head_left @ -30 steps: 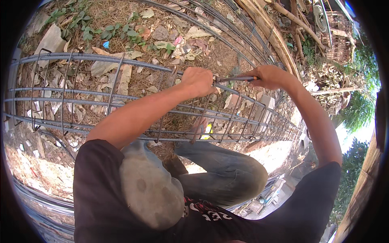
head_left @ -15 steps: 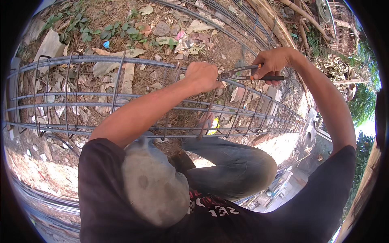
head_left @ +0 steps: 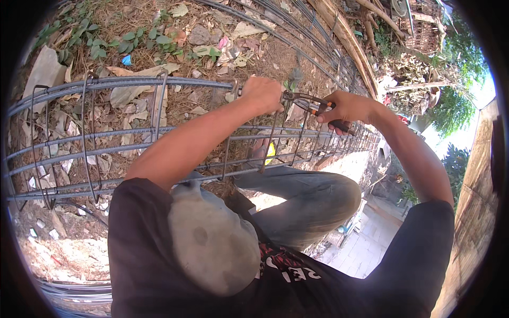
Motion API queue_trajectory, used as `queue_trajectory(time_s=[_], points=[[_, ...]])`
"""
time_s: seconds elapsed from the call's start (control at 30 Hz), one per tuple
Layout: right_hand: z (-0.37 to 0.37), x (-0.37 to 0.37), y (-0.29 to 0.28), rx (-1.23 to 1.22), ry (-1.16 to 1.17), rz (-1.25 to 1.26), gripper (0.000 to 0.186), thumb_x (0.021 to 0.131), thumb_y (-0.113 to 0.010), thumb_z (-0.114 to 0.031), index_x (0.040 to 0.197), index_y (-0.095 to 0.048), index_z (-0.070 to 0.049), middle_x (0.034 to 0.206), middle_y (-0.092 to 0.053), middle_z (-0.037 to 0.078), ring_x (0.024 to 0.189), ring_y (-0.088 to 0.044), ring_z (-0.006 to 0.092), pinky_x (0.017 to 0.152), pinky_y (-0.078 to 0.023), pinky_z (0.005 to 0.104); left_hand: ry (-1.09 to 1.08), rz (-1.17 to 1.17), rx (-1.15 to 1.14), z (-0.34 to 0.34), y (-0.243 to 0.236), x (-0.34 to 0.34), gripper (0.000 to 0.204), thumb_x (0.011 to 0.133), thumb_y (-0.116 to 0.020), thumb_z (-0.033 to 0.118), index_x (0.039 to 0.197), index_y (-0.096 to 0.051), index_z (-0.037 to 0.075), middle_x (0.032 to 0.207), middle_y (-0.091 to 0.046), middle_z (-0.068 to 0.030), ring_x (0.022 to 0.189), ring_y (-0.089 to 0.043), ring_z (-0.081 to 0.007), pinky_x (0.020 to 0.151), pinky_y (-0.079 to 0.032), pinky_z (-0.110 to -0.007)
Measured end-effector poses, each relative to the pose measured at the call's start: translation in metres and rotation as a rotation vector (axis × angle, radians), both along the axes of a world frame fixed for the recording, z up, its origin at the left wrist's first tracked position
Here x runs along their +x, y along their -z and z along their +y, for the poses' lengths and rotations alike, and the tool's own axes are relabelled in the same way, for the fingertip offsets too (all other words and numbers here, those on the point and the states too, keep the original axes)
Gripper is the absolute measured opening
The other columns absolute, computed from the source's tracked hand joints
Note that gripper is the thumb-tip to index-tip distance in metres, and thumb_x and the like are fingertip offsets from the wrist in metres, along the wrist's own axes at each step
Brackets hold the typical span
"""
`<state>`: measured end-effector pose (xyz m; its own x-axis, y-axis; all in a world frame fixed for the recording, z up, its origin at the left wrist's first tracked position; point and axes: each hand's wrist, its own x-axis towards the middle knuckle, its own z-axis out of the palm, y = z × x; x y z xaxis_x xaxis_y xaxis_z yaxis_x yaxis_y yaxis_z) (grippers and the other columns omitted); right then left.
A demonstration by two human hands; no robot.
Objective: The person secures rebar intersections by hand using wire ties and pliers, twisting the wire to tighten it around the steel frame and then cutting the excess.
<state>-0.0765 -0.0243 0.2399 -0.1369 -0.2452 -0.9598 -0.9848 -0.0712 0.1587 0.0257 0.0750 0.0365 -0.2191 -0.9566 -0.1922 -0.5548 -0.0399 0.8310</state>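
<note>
A long steel rebar cage (head_left: 124, 82) with square stirrups runs across the view in front of my bent legs. My left hand (head_left: 261, 94) is closed round the top bar near a crossing stirrup. Just right of it, the jaws of pliers (head_left: 290, 96) meet the cage; exactly what they grip is too small to tell. My right hand (head_left: 344, 111) holds the pliers' black-and-orange handles, which angle down to the right and are partly spread.
Loose long rods (head_left: 275, 34) and a wooden pole (head_left: 347, 37) lie beyond the cage on leaf- and debris-strewn ground (head_left: 159, 37). A weathered plank (head_left: 472, 206) stands at the right edge. More rods (head_left: 69, 294) lie at the lower left.
Since a second ago the pliers' handles have spread apart and tilted down to the right. My right hand rose, then came lower and slightly left. My left hand has stayed on the bar.
</note>
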Motion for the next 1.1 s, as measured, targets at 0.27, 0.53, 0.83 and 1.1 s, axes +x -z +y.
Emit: queue_trajectory(time_s=[0.27, 0.53, 0.83, 1.1], points=[[-0.077, 0.006, 0.025, 0.195, 0.008, 0.252, 0.052, 0.083, -0.077, -0.049, 0.103, -0.067, -0.003, 0.065, -0.059, 0.001, 0.049, -0.058, 0.0097, 0.044, -0.044, 0.0237, -0.014, 0.008, -0.115, 0.0, 0.013, -0.009, 0.047, 0.074, -0.079, 0.048, 0.085, -0.073, 0.004, 0.084, -0.072, -0.0154, 0.085, -0.071, -0.034, 0.073, -0.055, -0.044], [-0.06, -0.005, 0.021, 0.174, -0.056, 0.171, 0.029, 0.074, -0.082, -0.024, 0.088, -0.067, -0.004, 0.062, -0.06, 0.001, 0.05, -0.058, 0.01, 0.041, -0.04, 0.0236, -0.14, 0.035, -0.436, 0.022, -0.02, -0.029, 0.103, 0.065, -0.087, 0.044, 0.144, -0.037, 0.002, 0.135, -0.046, -0.0208, 0.132, -0.04, -0.035, 0.109, -0.033, -0.048], [-0.084, -0.009, 0.017, 0.207, 0.085, -0.01, 0.033, 0.083, -0.072, -0.025, 0.096, -0.064, 0.004, 0.071, -0.068, 0.012, 0.047, -0.06, 0.0142, 0.039, -0.044, 0.0249, 0.019, 0.366, -0.217, -0.056, -0.032, -0.057, 0.042, 0.091, -0.064, 0.024, 0.124, -0.054, 0.002, 0.089, -0.067, -0.021, 0.088, -0.065, -0.0391, 0.076, -0.052, -0.045], [-0.085, -0.013, 0.002, -0.222, 0.173, -0.556, 0.057, 0.098, -0.052, -0.05, 0.105, -0.067, 0.004, 0.085, -0.072, 0.018, 0.059, -0.071, 0.0213, 0.043, -0.054, 0.0232, 0.131, 0.599, -0.085, -0.082, -0.022, -0.022, 0.023, 0.095, -0.059, 0.023, 0.106, -0.065, 0.004, 0.08, -0.065, -0.0097, 0.074, -0.063, -0.0212, 0.07, -0.049, -0.038]])
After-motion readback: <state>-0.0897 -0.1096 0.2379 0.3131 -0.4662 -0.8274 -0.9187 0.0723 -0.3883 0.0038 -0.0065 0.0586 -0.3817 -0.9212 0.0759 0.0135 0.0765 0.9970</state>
